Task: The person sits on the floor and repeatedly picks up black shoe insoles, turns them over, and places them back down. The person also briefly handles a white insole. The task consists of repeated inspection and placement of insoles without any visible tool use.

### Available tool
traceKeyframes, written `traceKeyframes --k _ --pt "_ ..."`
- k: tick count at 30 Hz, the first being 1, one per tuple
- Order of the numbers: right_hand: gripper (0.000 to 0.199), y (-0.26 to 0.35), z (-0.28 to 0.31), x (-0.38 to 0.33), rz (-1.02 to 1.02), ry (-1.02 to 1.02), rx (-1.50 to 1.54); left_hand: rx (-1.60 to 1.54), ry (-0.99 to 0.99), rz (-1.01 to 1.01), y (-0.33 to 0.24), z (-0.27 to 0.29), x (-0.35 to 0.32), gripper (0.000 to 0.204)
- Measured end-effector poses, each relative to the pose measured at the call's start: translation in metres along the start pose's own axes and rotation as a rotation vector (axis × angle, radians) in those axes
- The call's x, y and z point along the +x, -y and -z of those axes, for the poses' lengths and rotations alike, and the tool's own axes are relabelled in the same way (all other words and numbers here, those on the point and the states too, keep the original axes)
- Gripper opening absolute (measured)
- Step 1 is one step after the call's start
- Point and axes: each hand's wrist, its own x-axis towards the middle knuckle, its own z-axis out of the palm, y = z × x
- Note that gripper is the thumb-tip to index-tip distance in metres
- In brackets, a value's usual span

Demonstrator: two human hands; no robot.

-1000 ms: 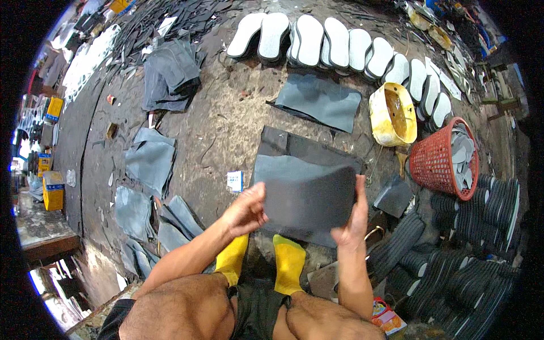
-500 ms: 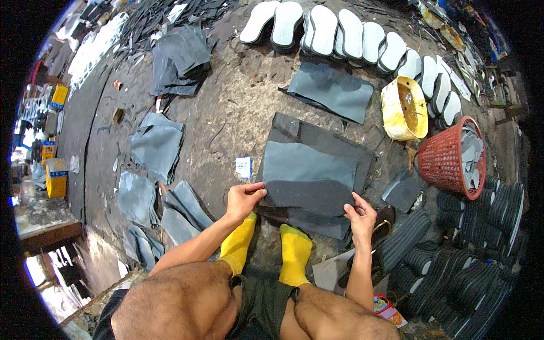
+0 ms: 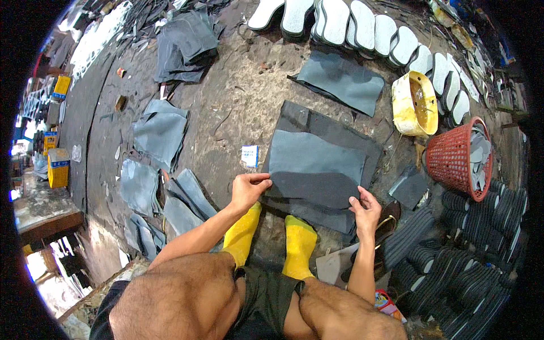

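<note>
A thin grey rubber-like sheet (image 3: 317,153) lies over larger dark sheets (image 3: 294,116) on the ground ahead of my feet. Its near half is in shadow. My left hand (image 3: 250,190) pinches its left edge between thumb and fingers. At the near right corner my right hand (image 3: 366,211) has thumb and forefinger closed at the edge, other fingers loosely curled. A small blue-and-white packet (image 3: 250,156) lies just left of the sheets.
Grey sheet stacks (image 3: 161,136) lie to the left, another stack (image 3: 340,82) beyond. White-topped soles (image 3: 334,22) line the far side. A yellow container (image 3: 403,107), a red basket (image 3: 453,156) of scraps and piled dark ribbed soles (image 3: 447,283) stand right.
The view has shifted slightly, so the scene sits a little further right and, at the far side, higher. Both hands stay at the same sheet's sides; it looks much the same.
</note>
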Motion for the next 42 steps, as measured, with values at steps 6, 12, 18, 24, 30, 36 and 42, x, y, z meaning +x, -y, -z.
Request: traceKeyframes --k 6,12,18,24,30,36,42 --pt "0.042 0.000 -0.002 -0.001 0.010 -0.008 0.003 0.126 -0.042 -0.088 -0.005 -0.001 -0.003 0.026" --pt "0.041 -0.003 -0.001 0.002 0.008 -0.027 -0.060 0.585 0.090 -1.082 -0.035 -0.019 -0.007 0.036" --pt "0.040 0.011 -0.003 -0.002 0.202 -0.097 -0.443 0.732 0.448 -1.113 -0.036 -0.048 0.012 0.041" --pt "0.054 0.017 0.006 -0.017 0.089 -0.248 -0.229 0.553 0.499 -1.033 -0.042 -0.046 0.016 0.043" --pt "0.056 0.029 0.006 -0.043 -0.152 -0.364 0.406 -0.127 0.820 -0.161 -0.103 -0.025 0.017 0.050" --pt "0.055 0.113 -0.029 -0.073 -0.132 0.247 0.887 -1.004 0.890 0.380 -0.161 -0.005 -0.007 0.049" --pt "0.026 0.185 -0.025 -0.071 0.162 0.021 0.505 -0.265 0.764 -0.316 -0.198 0.013 -0.033 0.074"
